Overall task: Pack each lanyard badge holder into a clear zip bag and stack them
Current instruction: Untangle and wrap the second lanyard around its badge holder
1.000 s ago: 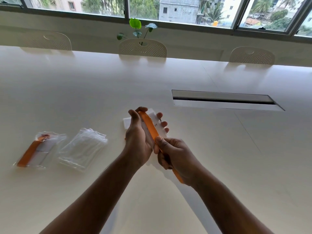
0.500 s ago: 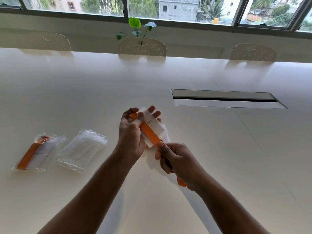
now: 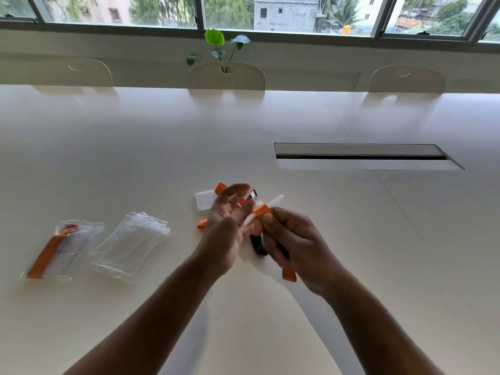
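My right hand (image 3: 295, 242) grips a badge holder (image 3: 266, 205) edge-on, with its orange lanyard folded over it and a strap end hanging below the palm. My left hand (image 3: 226, 220) hovers blurred beside it, fingers apart, holding nothing I can make out. Behind the left hand another badge holder (image 3: 204, 200) with an orange lanyard lies on the white table (image 3: 351, 239). A stack of empty clear zip bags (image 3: 130, 244) sits to the left. Further left lies one packed bag (image 3: 58, 247) with an orange lanyard inside.
A recessed cable slot (image 3: 362, 156) is set into the table at the back right. Three white chairs, such as the middle chair (image 3: 226, 76), stand along the far edge with a small plant (image 3: 216, 41) behind it, below the windows.
My left hand has let go of the badge holder and spread its fingers. The holder has turned edge-on in my right hand. A second badge holder now shows on the table behind.
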A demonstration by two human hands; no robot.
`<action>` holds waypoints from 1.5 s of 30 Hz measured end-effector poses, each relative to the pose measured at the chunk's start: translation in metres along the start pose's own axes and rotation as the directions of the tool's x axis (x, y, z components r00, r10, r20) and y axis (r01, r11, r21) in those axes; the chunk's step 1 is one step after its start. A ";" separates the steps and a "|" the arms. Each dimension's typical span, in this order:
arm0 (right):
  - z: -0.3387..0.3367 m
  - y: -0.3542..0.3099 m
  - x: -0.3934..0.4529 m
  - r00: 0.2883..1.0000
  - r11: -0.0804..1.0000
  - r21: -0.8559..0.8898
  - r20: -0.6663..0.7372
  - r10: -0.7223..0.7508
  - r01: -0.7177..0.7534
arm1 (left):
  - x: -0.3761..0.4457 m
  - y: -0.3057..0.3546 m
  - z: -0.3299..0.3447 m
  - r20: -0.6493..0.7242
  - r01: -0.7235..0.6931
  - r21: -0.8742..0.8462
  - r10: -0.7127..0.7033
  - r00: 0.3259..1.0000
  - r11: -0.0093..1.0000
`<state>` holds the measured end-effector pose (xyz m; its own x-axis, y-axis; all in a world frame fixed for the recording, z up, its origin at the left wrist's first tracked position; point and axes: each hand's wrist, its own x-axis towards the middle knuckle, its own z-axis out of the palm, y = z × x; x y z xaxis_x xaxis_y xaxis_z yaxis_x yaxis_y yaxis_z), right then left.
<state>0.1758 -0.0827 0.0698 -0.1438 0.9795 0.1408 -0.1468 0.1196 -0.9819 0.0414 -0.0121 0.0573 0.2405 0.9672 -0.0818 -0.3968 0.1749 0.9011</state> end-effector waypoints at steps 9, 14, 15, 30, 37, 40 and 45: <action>-0.014 -0.009 0.009 0.998 0.986 0.157 -0.043 0.054 -0.046 | -0.018 -0.011 0.008 0.403 -0.297 0.259 0.176 0.898 0.919; -0.010 -0.009 0.005 0.997 0.983 0.166 -0.020 0.080 -0.075 | -0.018 -0.012 0.009 0.376 -0.164 0.137 0.102 0.921 0.977; -0.010 -0.009 0.004 0.996 0.982 0.168 -0.009 0.084 -0.081 | -0.018 -0.011 0.009 0.365 -0.144 0.102 0.097 0.926 0.984; 0.005 0.002 -0.013 0.928 0.912 -0.182 -0.009 0.372 -0.367 | 0.002 0.007 0.006 0.073 0.083 -0.299 -0.063 0.995 0.951; 0.002 0.010 -0.013 0.917 0.847 -0.376 -0.019 0.399 -0.376 | 0.002 0.005 -0.001 0.079 0.090 -0.328 -0.067 0.995 0.940; -0.011 0.011 -0.014 0.949 0.559 -0.781 -0.135 0.285 -0.279 | 0.003 0.007 -0.005 0.066 0.069 -0.353 -0.048 0.997 0.933; -0.018 0.001 -0.015 0.953 0.642 -0.766 -0.226 -0.200 -0.047 | 0.005 0.007 -0.007 0.031 0.060 -0.349 -0.052 0.998 0.935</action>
<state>0.1950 -0.0945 0.0639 0.1131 0.9465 0.3022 0.6618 0.1551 -0.7335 0.0333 -0.0049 0.0601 0.2879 0.9506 -0.1158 -0.6661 0.2857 0.6890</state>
